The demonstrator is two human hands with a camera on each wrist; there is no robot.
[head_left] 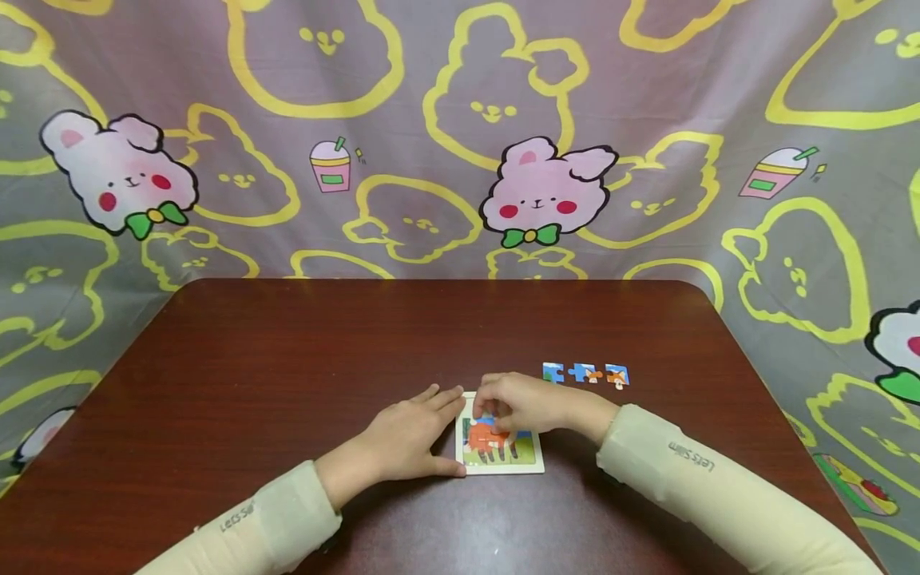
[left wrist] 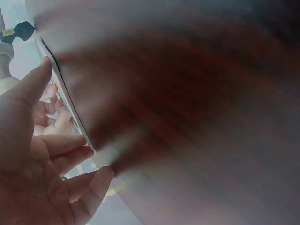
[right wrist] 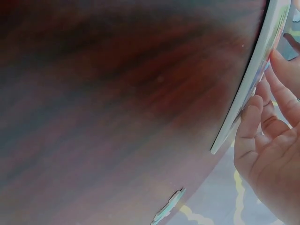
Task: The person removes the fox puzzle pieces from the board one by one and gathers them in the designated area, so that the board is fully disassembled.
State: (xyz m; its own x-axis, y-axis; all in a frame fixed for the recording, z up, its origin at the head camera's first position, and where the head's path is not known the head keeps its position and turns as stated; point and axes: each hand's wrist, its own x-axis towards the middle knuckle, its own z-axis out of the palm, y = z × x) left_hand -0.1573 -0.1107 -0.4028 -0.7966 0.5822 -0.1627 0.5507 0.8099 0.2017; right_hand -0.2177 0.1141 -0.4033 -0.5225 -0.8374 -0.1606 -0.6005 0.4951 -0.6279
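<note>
A small jigsaw puzzle board (head_left: 541, 461) with a pale frame lies near the front middle of the table; its picture shows an orange animal on grass. My left hand (head_left: 406, 435) lies along the board's left side, fingers spread and fairly straight, with fingertips and thumb at the frame's edge. Over the upper part of the picture, my right hand (head_left: 528, 402) bends its fingers down and pinches a puzzle piece (head_left: 485, 419) at the picture's surface. The hand hides much of the board's top. In the right wrist view, thumb and fingertips meet the board (right wrist: 243, 89) from above.
Three loose puzzle pieces, the left one (head_left: 552, 371), the middle one (head_left: 585, 373) and the right one (head_left: 616, 375), lie in a row beyond the right hand. The dark brown table (head_left: 323, 343) ends at a patterned curtain (head_left: 431, 160) behind and on both sides.
</note>
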